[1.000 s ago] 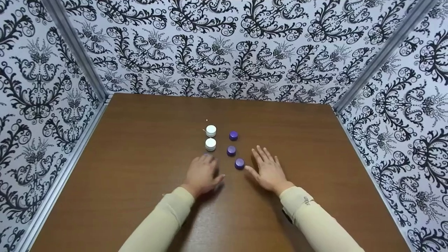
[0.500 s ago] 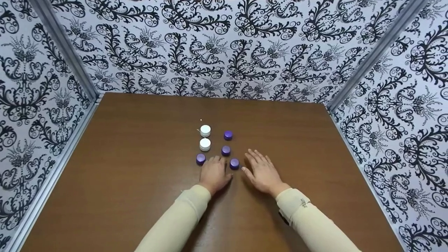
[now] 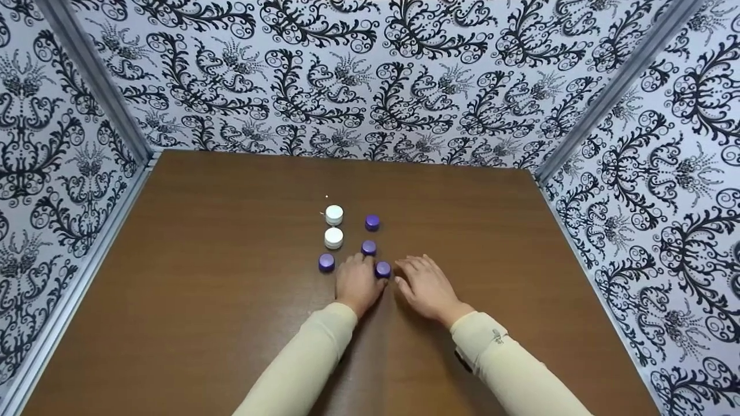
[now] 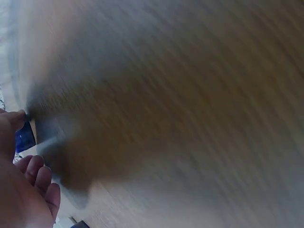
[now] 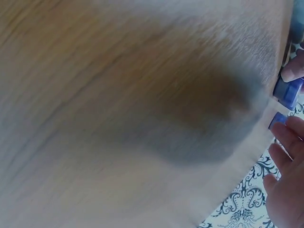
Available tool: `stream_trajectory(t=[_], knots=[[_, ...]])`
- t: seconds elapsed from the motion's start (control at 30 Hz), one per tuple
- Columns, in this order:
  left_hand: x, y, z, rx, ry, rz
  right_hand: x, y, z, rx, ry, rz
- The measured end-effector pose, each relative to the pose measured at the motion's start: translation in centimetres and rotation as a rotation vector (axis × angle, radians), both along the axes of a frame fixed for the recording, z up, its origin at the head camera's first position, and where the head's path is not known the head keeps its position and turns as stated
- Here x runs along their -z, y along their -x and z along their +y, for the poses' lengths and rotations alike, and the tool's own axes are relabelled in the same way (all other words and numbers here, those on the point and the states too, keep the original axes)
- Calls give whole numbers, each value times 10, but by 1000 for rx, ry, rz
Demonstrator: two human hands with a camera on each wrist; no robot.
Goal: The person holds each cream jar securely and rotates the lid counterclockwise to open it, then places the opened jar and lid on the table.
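My left hand [image 3: 357, 284] is at the nearest right purple cap [image 3: 383, 269], pinching it between thumb and fingers. In the left wrist view, that purple cap [image 4: 24, 138] shows between the thumb and the curled fingers. Just to the cap's right is my right hand [image 3: 426, 290], its fingers relaxed and holding nothing. A second purple cap [image 3: 369, 247] lies just beyond the left fingertips, and a third purple cap [image 3: 372, 222] is farther back. To the left of the left hand sits another purple cap [image 3: 326, 262]. Two white round lidded pieces [image 3: 333, 237] stand one behind the other.
The brown wooden table [image 3: 231, 277] is enclosed by walls of black-and-white patterned cloth [image 3: 324, 86] with grey metal posts [image 3: 92, 81]. Tiny white specks lie beside the rear white piece.
The left hand has moved right, away from the left purple cap, and now grips the nearest right one. The right hand's fingers have drawn together and bent slightly towards it.
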State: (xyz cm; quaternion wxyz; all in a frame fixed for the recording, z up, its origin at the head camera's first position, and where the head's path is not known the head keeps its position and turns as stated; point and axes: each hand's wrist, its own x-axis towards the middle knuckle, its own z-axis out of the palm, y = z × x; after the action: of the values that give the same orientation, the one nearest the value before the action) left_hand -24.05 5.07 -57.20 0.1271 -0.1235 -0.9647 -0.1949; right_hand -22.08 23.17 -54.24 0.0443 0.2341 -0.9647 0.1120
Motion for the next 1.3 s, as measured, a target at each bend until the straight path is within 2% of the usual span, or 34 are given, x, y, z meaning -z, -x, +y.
stream_trajectory(t=[0.3,0.53,0.73,0.93,1.13,1.3], knots=[[1,1,-8,9,-13,73,-3,3,-13,-19,16,5],[-2,-1,-12,50,-27,116,-6,4,-19,26,73,-73],[-5,-4,-14,95,32,122,-6,6,-23,64,125,-121],[-6,-8,-18,141,106,131,-3,9,-25,75,143,-122],[-6,-9,-19,156,124,159,-2,10,-29,77,148,-94],[-7,-10,-18,160,142,156,-3,11,-31,94,144,-97]])
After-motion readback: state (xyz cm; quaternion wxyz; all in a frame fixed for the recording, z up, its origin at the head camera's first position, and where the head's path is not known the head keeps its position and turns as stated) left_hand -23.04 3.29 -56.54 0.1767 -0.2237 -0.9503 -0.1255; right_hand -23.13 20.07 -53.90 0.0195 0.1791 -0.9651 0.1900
